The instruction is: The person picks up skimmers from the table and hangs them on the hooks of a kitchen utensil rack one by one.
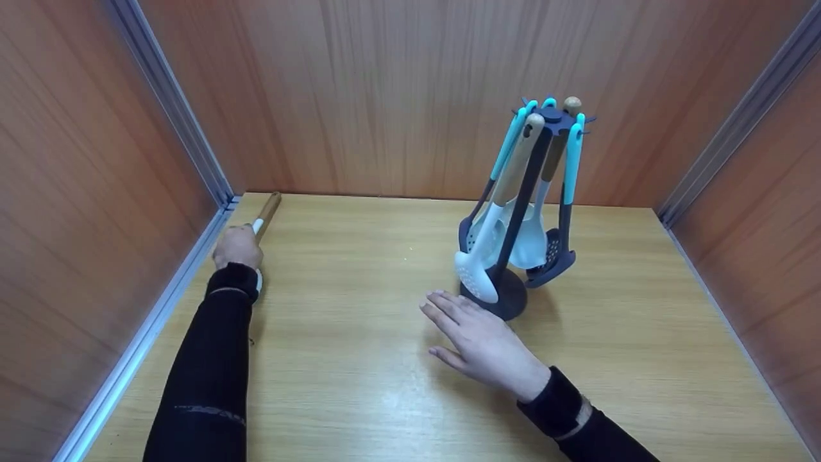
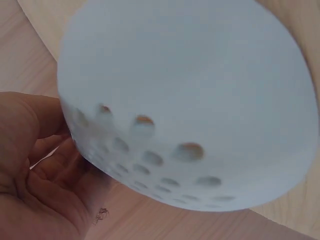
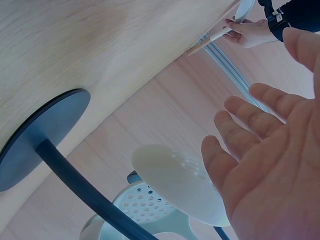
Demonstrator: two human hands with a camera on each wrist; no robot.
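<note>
At the left of the table, my left hand (image 1: 238, 247) grips a white slotted spoon by its neck. The wooden handle (image 1: 269, 208) of that spoon points toward the back wall. Its white perforated bowl (image 2: 190, 90) fills most of the left wrist view, beside my left fingers. My right hand (image 1: 484, 343) is held flat with fingers extended, by the base of a dark utensil stand (image 1: 510, 298). Nearest to those fingers hangs a white perforated ladle (image 1: 478, 276) with a wooden handle. The right wrist view shows the open palm and the stand's round base (image 3: 47, 135).
Several more utensils hang round the stand, among them a dark slotted turner (image 1: 557, 260) with a turquoise handle. Wood-patterned panels (image 1: 385, 96) enclose the table (image 1: 359, 269) at the back and both sides. Metal strips (image 1: 144, 359) run along the side edges.
</note>
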